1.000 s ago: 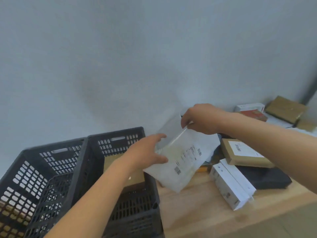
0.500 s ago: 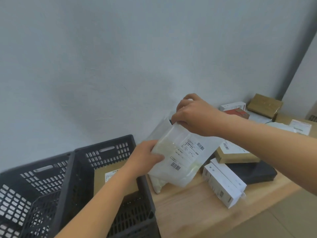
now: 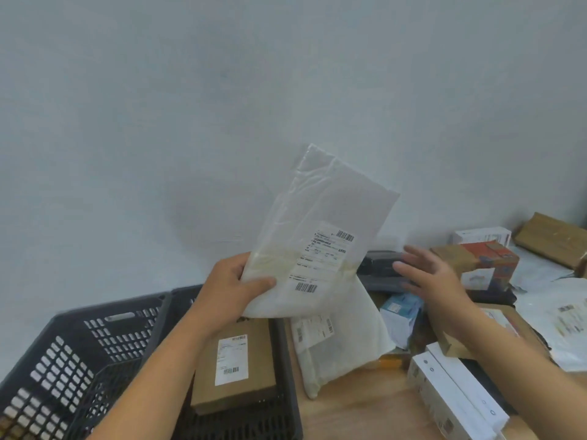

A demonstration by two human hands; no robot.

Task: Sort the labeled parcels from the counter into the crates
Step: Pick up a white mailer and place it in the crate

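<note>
My left hand (image 3: 230, 289) grips the lower left corner of a white plastic mailer bag (image 3: 317, 236), held upright with its barcode label facing me, above the right-hand black crate (image 3: 286, 360). A brown cardboard parcel (image 3: 235, 363) with a white label lies inside that crate. A second black crate (image 3: 73, 350) stands to its left. My right hand (image 3: 432, 277) hovers open to the right of the bag, fingers spread, touching nothing.
On the wooden counter (image 3: 359, 414) lie another white mailer (image 3: 336, 341), a long white box (image 3: 454, 395), a blue-white box (image 3: 401, 315), brown cardboard parcels (image 3: 495, 325), a red-printed box (image 3: 486, 262) and dark flat packages. A grey wall rises behind.
My right hand has let go of the white mailer and moved off to the right. My left hand has raised the bag upright, and the view has shifted closer to the counter.
</note>
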